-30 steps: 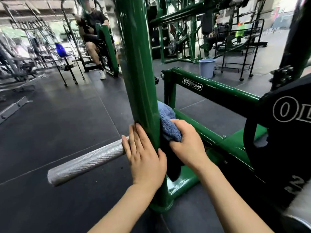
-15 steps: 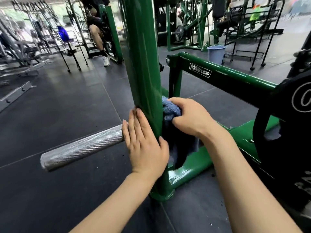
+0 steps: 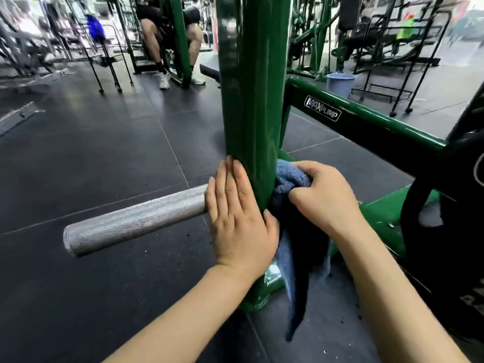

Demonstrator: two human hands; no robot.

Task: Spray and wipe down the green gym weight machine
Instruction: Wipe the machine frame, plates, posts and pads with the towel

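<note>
A thick green upright post of the weight machine stands in the middle of the view. My left hand lies flat against the post's left side, fingers straight and pointing up. My right hand grips a bunched blue cloth and presses it against the post's right side. The cloth's dark tail hangs down past the post's base. A green crossbar with a MAXPUMP label runs off to the right. No spray bottle is in view.
A knurled silver bar sticks out to the left of the post at hand height. A black weight plate fills the right edge. A person sits on another green machine behind. A blue bucket stands on the dark rubber floor.
My right hand slid the cloth up the post's right side, then a little back down. My left hand stayed flat on the post. The view tilted down and closer.
</note>
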